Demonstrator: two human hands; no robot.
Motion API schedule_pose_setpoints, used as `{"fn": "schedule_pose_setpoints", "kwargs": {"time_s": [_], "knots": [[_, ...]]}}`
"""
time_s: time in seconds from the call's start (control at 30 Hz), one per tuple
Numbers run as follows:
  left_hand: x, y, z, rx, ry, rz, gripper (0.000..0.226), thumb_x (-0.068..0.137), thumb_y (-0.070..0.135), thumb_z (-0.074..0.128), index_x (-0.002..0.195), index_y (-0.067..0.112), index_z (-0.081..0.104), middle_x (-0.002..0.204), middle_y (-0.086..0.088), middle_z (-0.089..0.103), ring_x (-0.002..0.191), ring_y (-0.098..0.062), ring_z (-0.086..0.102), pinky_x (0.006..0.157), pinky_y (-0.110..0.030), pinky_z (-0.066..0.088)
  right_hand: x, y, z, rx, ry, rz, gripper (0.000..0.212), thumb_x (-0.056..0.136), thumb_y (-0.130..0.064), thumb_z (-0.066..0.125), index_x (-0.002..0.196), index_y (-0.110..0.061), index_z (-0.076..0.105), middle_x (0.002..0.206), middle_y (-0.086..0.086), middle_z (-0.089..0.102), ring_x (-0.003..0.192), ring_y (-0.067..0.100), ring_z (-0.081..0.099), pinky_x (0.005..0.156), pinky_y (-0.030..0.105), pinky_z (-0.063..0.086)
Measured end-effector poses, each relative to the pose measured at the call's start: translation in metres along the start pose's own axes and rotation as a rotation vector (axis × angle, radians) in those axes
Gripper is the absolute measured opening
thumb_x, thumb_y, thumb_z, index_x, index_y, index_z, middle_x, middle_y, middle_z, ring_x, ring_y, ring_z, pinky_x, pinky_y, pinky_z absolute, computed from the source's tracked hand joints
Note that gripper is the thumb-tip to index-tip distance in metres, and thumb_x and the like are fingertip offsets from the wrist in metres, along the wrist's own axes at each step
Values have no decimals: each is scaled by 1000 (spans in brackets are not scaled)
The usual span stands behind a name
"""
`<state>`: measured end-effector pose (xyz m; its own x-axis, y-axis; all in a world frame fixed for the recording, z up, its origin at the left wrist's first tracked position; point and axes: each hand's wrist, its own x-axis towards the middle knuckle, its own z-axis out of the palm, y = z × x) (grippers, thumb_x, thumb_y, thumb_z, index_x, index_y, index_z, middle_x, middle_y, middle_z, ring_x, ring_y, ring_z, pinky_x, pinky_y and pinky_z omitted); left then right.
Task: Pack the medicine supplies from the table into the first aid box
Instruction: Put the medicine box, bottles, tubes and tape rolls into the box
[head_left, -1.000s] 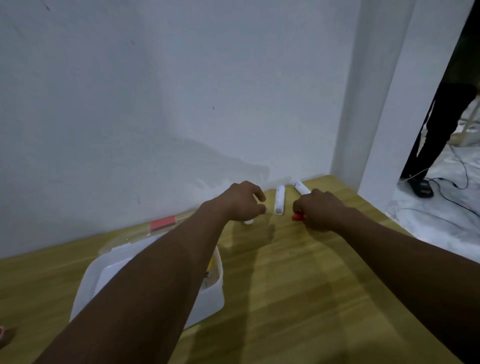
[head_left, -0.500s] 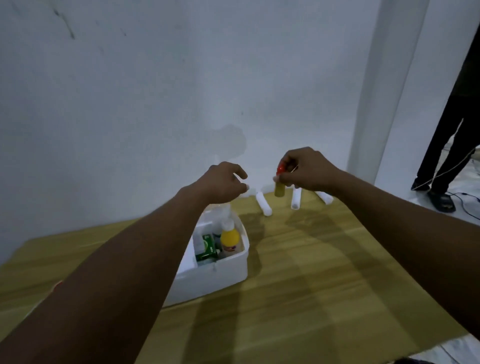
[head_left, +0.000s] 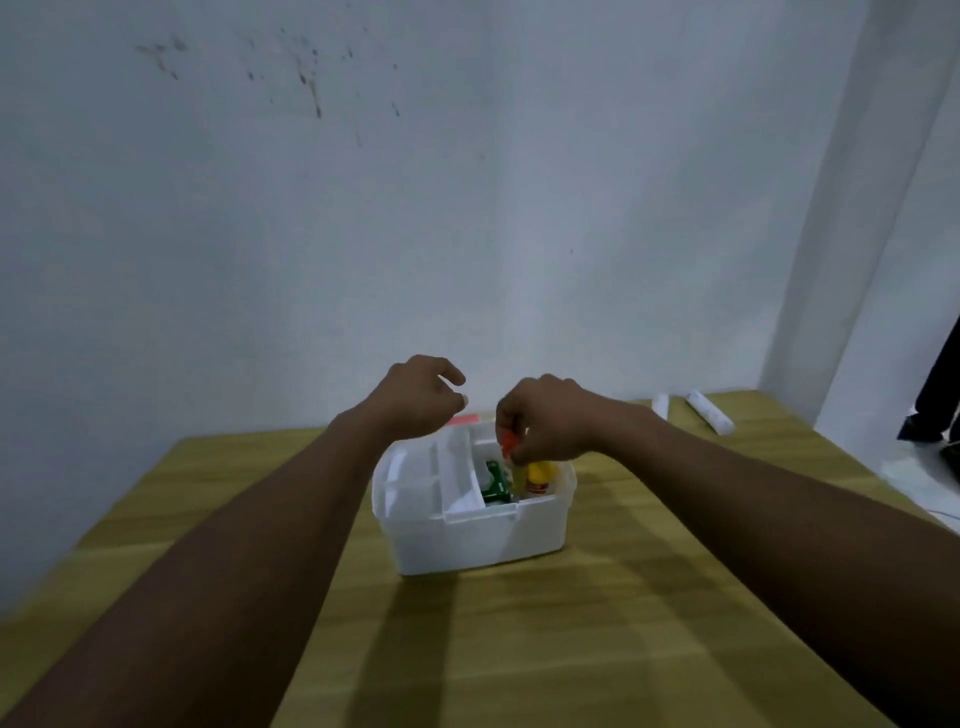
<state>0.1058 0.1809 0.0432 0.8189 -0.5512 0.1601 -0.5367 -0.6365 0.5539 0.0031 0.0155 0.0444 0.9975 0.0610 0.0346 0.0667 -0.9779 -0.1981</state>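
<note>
Right hand (head_left: 553, 421) pinching a small red-capped bottle (head_left: 511, 457) over the white first aid box (head_left: 470, 525) at frame centre. Left hand (head_left: 415, 400) loosely curled, empty, above box. White rolls (head_left: 709, 413) on tabletop (head_left: 571, 649), upper right.

Glossy plastic box (head_left: 467, 540); wood-grain table (head_left: 597, 649)

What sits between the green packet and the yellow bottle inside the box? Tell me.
In the head view, the red-capped vial held by the right hand sits between the green packet and yellow bottle.
</note>
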Motion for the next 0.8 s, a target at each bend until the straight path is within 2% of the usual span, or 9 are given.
{"fn": "schedule_pose_setpoints", "kwargs": {"time_s": [0.07,0.13,0.33,0.47,0.53,0.63,0.73,0.8], "knots": [[-1,-3,4,-23,-11,-3,31,90,31,67,119,21,67,104,-1,72,93,-13,62,74,-23,43,1,1,10,-79,7,3,14,77,-29,74,90,-27,71,96,-9,68,95,16,56,80,35,33],[0,-5,8,-37,-18,-8,31,89,31,68,119,21,67,102,1,72,95,-14,63,77,-24,42,2,1,15,-150,28,-14,15,78,-30,72,93,-28,73,98,-9,68,101,17,52,79,36,27],[4,-7,19,-22,-32,-9,32,89,31,68,119,21,67,106,0,71,101,-18,63,84,-26,44,0,-6,32,-445,62,-110,18,82,-38,68,97,-32,76,100,-7,68,105,22,45,75,34,26],[4,-9,23,-11,-40,-5,33,90,31,67,121,21,66,111,-2,69,102,-19,63,85,-27,45,-1,-4,41,-517,102,-134,21,85,-39,66,102,-32,76,108,-6,65,107,24,44,75,35,25],[4,-7,24,-9,-40,0,33,90,30,67,122,21,66,112,-2,69,103,-20,63,85,-27,45,-1,-2,38,-455,95,-118,24,82,-41,69,104,-33,74,113,-6,64,109,24,43,77,36,25],[7,-1,24,-2,-38,19,33,90,30,67,122,21,66,113,-2,68,105,-20,64,86,-27,46,-6,5,22,-234,125,-80,35,75,-47,76,108,-35,71,114,-10,62,109,18,44,83,37,29],[16,12,26,10,-51,54,34,89,30,69,122,22,66,115,-3,68,105,-20,63,87,-29,48,-13,23,-6,22,258,-53,30,76,-44,76,103,-30,73,101,-12,68,90,7,53,87,37,44],[26,23,29,3,-58,73,34,89,30,69,121,22,66,114,-2,68,105,-20,64,84,-28,48,-15,41,-22,142,394,-14,19,80,-37,74,93,-23,75,90,-9,72,74,2,56,81,36,53]]}}
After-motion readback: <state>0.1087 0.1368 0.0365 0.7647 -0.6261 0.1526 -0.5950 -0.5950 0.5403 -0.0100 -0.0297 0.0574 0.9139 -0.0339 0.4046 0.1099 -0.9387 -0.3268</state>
